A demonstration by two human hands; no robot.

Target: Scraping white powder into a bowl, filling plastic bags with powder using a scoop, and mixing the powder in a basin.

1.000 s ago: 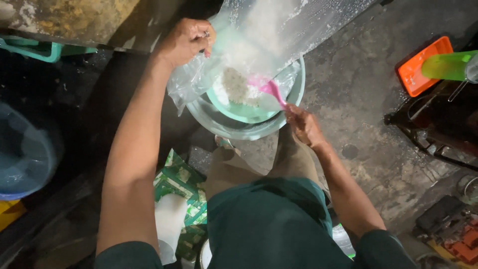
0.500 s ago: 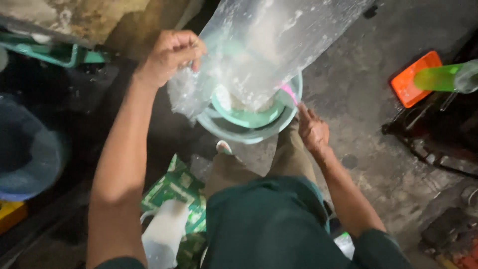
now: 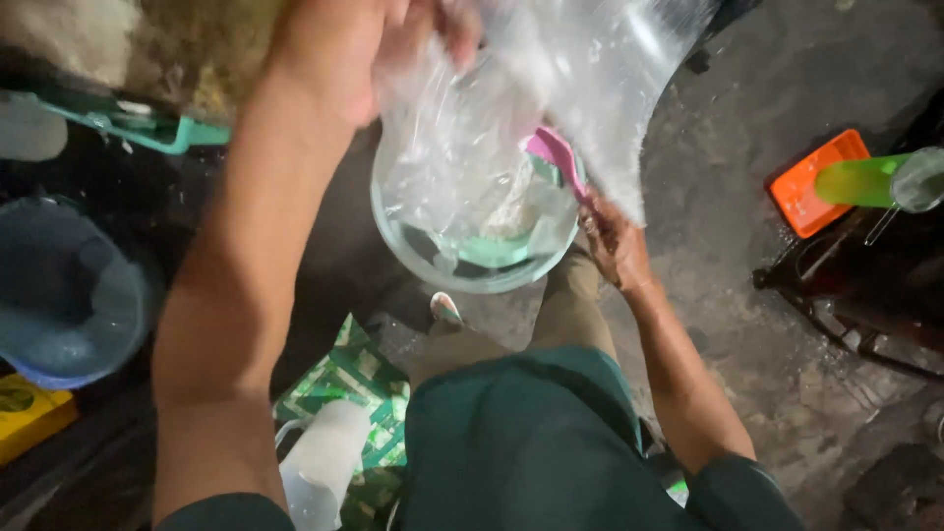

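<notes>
Both hands are busy over the floor, well apart from each other. Her left hand (image 3: pixel 369 44), raised near the top edge of view, is clenched on the mouth of a clear plastic bag (image 3: pixel 551 108) that hangs down over a clear round bowl (image 3: pixel 433 261). Lower and to the right, the right hand (image 3: pixel 612 236) grips a pink scoop (image 3: pixel 556 152) at the bowl's far rim, its head tucked under the bag. A pale green dish (image 3: pixel 492 251) sits inside the bowl, partly veiled by plastic. Bare concrete (image 3: pixel 728 324) lies open to the right, until an orange tray (image 3: pixel 811 187). On the left, a blue bucket (image 3: pixel 69 295) crowds close, and a green patterned packet (image 3: pixel 344 379) lies by the knee.
</notes>
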